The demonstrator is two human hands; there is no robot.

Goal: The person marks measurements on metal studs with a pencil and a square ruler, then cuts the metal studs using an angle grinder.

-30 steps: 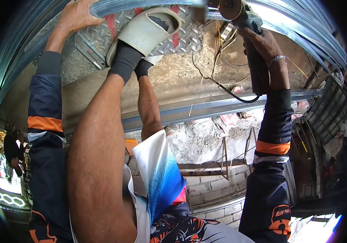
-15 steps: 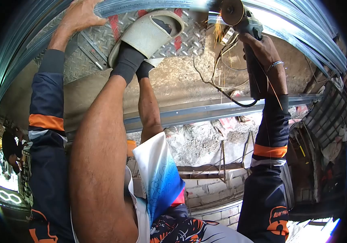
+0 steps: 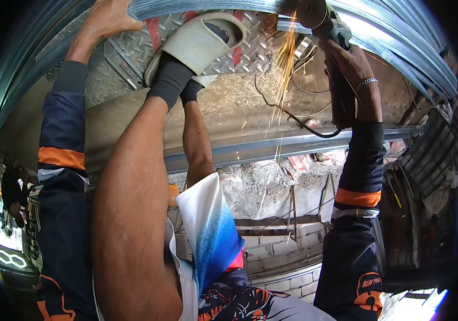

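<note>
Grinder sparks over checker plate (brick wall behind).

The top edge cuts off the fingers of the left hand on the curved shiny steel strips and part of the disc of the grey angle grinder; the right hand covers its handle.

Shiny metal strips; embossed steel plate.

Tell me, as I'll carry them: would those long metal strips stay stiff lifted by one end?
Probably not: the metal strips look thin and long, so they'd likely sag. The shiny bundle may slide apart; the left hand steadies it. Ends cut by the angle grinder are probably sharp.
</note>
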